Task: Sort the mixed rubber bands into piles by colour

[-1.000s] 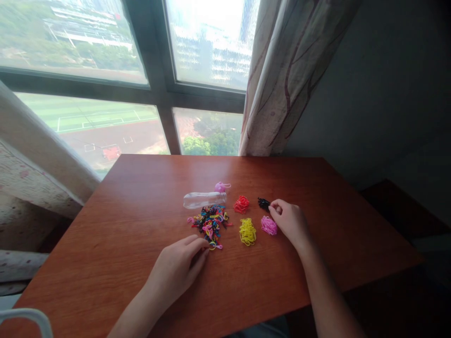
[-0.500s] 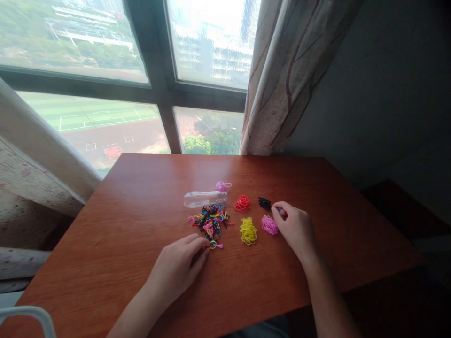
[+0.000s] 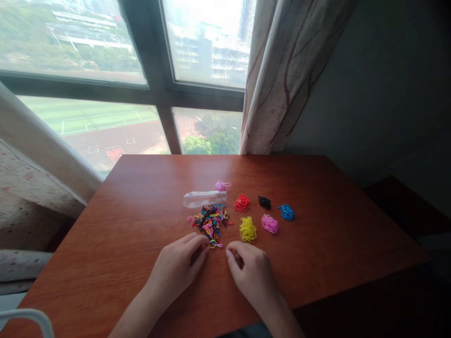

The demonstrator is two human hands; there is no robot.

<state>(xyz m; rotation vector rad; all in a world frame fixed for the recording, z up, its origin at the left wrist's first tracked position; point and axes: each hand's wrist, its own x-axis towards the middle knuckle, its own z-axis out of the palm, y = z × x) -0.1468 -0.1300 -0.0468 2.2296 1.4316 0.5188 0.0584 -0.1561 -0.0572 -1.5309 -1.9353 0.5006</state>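
Note:
A mixed pile of small coloured rubber bands (image 3: 210,219) lies on the table. At its near edge, my left hand (image 3: 181,263) rests with curled fingers and thumb close together beside a few loose bands; whether one is pinched is hidden. Just right of those bands, my right hand (image 3: 251,265) holds thumb and forefinger together, with nothing showing at the tips. Sorted by colour to the right are red bands (image 3: 241,203), black bands (image 3: 264,202), blue bands (image 3: 286,212), yellow bands (image 3: 248,230) and pink bands (image 3: 269,224).
Behind the mixed pile, a clear plastic bottle (image 3: 204,199) lies on its side, with a pink cap (image 3: 220,186) beside its mouth. The brown wooden table (image 3: 148,188) meets a window and curtain (image 3: 268,94). A white curved rail (image 3: 31,313) shows at lower left.
My right hand has moved left and nearer from beside the black and pink bands, uncovering the blue bands. My left hand has stayed by the mixed pile.

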